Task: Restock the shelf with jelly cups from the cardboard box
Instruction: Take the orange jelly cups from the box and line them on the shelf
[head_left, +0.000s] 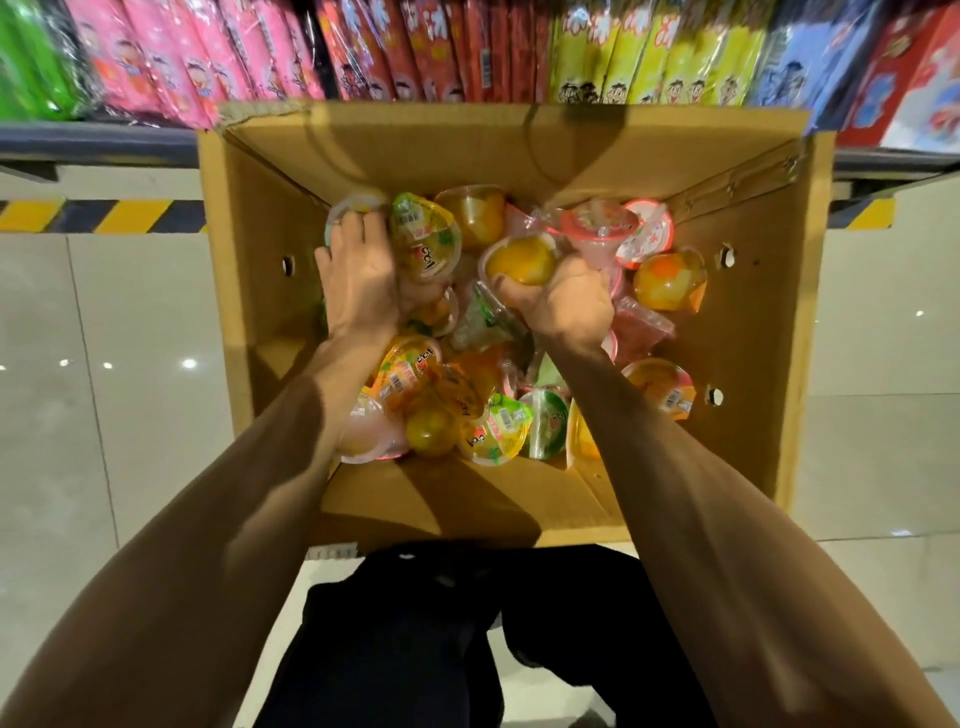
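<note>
Jelly cups (498, 431) lie in a loose heap on the floor of the open cardboard box (748, 332): orange, yellow, pink and green lids, some upright, some tipped.

Right hand (563, 304), just off the heap's centre toward 1 o'clock, has its fingers curled round an orange cup (522, 260). A pink cup (597, 228) sits touching at its 12 o'clock; whether it is also held, cannot tell.

Left hand (358, 275), at 10 o'clock of the heap, has its fingers curled over a pale cup (353, 205) in the far-left corner. A green-lidded cup (426, 241) lies against its thumb side.

Shelf (93, 143) stands at the box's 12 o'clock, stocked with snack packs (405, 47) in green, pink, red, yellow and blue. Yellow-and-black striped tape (104, 215) runs beneath it at 9 and 3 o'clock. Pale glossy floor tiles (130, 338) lie on both sides. Dark trousers (467, 634) at 6 o'clock.
</note>
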